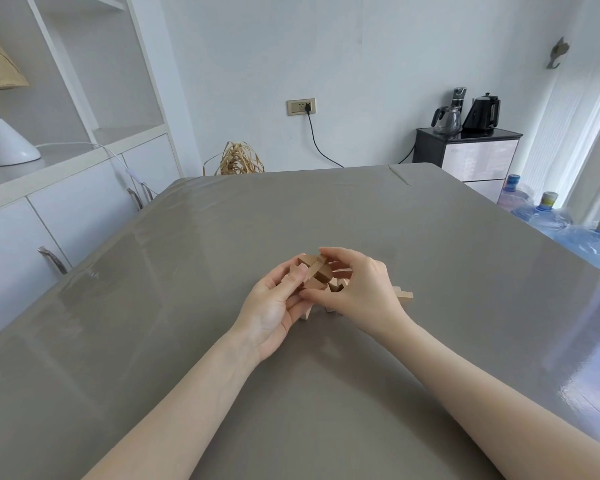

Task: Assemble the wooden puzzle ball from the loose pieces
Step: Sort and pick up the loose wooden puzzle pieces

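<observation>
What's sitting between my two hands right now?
In the head view, the partly built wooden ball sits between the left hand and right hand; both grip it above loose pieces on the table.

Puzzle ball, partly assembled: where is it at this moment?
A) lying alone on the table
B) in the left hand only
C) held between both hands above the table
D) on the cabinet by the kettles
C: the left hand and right hand both grip the partly assembled puzzle ball above the table.
</observation>
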Available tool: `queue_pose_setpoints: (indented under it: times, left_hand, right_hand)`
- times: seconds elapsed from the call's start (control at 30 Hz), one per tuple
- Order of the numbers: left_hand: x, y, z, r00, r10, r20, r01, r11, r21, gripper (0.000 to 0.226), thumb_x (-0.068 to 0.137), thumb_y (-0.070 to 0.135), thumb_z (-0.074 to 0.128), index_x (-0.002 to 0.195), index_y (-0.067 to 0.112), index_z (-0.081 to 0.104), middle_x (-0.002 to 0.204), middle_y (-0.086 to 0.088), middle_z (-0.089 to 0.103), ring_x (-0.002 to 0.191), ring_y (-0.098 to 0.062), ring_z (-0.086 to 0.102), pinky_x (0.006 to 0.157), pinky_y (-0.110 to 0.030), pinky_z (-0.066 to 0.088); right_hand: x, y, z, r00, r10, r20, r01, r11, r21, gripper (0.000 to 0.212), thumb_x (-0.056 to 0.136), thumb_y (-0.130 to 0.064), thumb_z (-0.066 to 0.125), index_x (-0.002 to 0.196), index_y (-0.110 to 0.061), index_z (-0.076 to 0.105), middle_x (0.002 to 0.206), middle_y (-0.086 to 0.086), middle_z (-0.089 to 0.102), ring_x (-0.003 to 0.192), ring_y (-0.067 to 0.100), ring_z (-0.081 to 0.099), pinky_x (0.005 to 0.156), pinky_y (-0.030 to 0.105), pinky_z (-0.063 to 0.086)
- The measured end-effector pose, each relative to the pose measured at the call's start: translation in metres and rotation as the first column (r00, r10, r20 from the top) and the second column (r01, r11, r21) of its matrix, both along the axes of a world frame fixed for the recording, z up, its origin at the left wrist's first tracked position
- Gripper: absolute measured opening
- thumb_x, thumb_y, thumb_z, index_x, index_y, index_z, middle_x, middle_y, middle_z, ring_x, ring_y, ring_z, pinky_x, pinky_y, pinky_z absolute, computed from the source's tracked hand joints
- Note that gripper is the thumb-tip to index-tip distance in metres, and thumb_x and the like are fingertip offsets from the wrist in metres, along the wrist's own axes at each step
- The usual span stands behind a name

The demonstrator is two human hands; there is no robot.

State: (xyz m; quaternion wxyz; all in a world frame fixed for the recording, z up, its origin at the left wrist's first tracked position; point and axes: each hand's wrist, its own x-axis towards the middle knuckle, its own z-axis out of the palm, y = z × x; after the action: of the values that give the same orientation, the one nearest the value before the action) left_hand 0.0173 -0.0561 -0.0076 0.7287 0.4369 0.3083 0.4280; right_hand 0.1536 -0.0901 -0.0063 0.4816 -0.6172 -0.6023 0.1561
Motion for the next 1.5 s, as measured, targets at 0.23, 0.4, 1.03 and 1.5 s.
queue_pose_setpoints:
  times: [0.23, 0.4, 1.03, 1.5]
  left_hand:
    - [-0.001, 0.0, 0.003, 0.998, -0.051, 0.022, 0.051, 0.998, -0.033, 0.034, 0.098, 0.02, 0.046, 0.128, 0.007, 0.056, 0.119, -0.017, 0.066, 0.111, -0.025, 0.064, 0.09, -0.03, 0.054]
    - [-0.003, 0.002, 0.004, 0.999, -0.043, 0.003, 0.043, 0.998, -0.043, 0.03, 0.095, 0.016, 0.052, 0.124, 0.012, 0.061, 0.103, -0.007, 0.072, 0.092, -0.016, 0.069, 0.084, -0.026, 0.056]
    - [-0.007, 0.001, 0.007, 0.991, -0.058, -0.123, 0.058, 0.998, -0.006, 0.036, 0.088, 0.012, 0.062, 0.122, 0.002, 0.057, 0.108, -0.018, 0.07, 0.086, -0.023, 0.071, 0.065, -0.025, 0.056]
    - [-0.007, 0.002, 0.002, 0.932, 0.077, -0.355, -0.032, 0.991, 0.131, 0.017, 0.079, 0.002, 0.071, 0.094, -0.003, 0.066, 0.086, -0.018, 0.066, 0.071, -0.024, 0.069, 0.058, -0.025, 0.054]
  right_hand:
    - [0.005, 0.0, 0.002, 0.996, 0.026, -0.08, -0.03, 0.999, -0.038, 0.052, 0.07, -0.024, 0.082, 0.118, -0.02, 0.063, 0.093, -0.015, 0.064, 0.094, 0.001, 0.06, 0.075, 0.001, 0.041]
    - [0.008, 0.003, 0.002, 0.985, 0.08, -0.156, -0.094, 0.992, -0.083, 0.059, 0.068, -0.023, 0.084, 0.123, -0.021, 0.061, 0.1, -0.01, 0.066, 0.1, 0.004, 0.061, 0.087, 0.015, 0.048]
    - [0.014, 0.001, 0.004, 0.953, 0.279, -0.123, -0.291, 0.952, -0.094, 0.076, 0.055, -0.019, 0.068, 0.126, -0.037, 0.047, 0.102, -0.015, 0.053, 0.088, -0.003, 0.051, 0.07, 0.01, 0.048]
    - [0.003, 0.0, -0.003, 0.914, 0.286, 0.289, -0.287, 0.957, -0.04, 0.076, 0.066, -0.02, 0.07, 0.133, -0.037, 0.039, 0.103, -0.013, 0.05, 0.105, 0.01, 0.042, 0.093, 0.026, 0.03]
